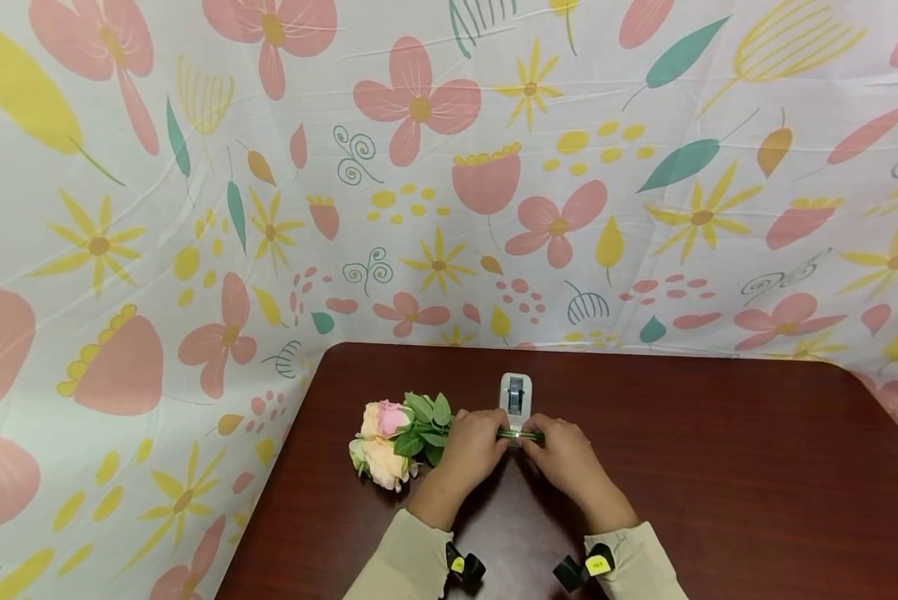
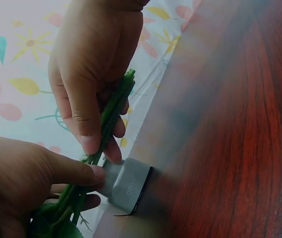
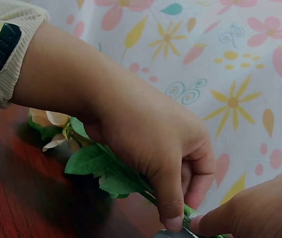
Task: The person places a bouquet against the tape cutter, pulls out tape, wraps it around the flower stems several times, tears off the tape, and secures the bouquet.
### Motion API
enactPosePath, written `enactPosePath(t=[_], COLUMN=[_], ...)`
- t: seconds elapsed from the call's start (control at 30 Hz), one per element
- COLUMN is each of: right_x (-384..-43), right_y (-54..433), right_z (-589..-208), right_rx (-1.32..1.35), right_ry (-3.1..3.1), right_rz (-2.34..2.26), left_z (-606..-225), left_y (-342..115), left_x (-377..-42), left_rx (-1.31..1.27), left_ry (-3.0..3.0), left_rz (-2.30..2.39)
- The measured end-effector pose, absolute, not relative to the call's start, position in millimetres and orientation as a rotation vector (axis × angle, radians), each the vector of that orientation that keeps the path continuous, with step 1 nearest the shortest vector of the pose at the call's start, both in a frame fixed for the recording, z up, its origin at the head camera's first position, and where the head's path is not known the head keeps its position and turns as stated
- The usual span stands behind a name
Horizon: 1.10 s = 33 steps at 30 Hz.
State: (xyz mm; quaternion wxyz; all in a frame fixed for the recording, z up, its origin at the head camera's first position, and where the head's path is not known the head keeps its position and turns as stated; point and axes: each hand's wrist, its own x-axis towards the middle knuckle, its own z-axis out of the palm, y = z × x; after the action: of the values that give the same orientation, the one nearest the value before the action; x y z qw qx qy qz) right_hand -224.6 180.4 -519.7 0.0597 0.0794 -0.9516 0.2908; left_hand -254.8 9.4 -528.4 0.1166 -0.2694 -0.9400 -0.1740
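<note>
A bunch of artificial flowers (image 1: 383, 454), peach and pink with green leaves, lies sideways with its heads to the left. My left hand (image 1: 473, 446) grips its green stems just below the leaves (image 3: 93, 161). Toward the cut ends, my right hand (image 1: 566, 454) pinches the same stems (image 2: 112, 114) between thumb and fingers. A grey-white tape dispenser (image 1: 515, 400) marked "deli" stands just behind the hands, its front end close under the stems. A shiny clear patch, perhaps tape, shows on the stems between the thumbs in the right wrist view; the fingers partly hide it.
Everything lies on a dark red-brown wooden table (image 1: 719, 467) with rounded corners. A white cloth (image 1: 418, 208) printed with flowers and leaves hangs behind it and on the left. Each sleeved wrist wears a black strap with a yellow tag.
</note>
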Motion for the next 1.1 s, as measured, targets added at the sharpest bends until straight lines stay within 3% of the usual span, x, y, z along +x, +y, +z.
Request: enactPosePath(t=[0.53,1.1], right_x=[-218.6,-218.5], right_y=[180.1,184.7], right_z=[-515.3,-518.1], right_rx=[0.298,0.393], right_ry=[-2.892,-2.877], right_rz=[1.015,0.868], left_z=[-522.6,-525.1], left_y=[7.7,11.0], left_x=[-250.2,-250.7], left_rx=[-0.820,-0.831], left_ry=[-2.786,-2.812], left_rz=[-0.474,-0.488])
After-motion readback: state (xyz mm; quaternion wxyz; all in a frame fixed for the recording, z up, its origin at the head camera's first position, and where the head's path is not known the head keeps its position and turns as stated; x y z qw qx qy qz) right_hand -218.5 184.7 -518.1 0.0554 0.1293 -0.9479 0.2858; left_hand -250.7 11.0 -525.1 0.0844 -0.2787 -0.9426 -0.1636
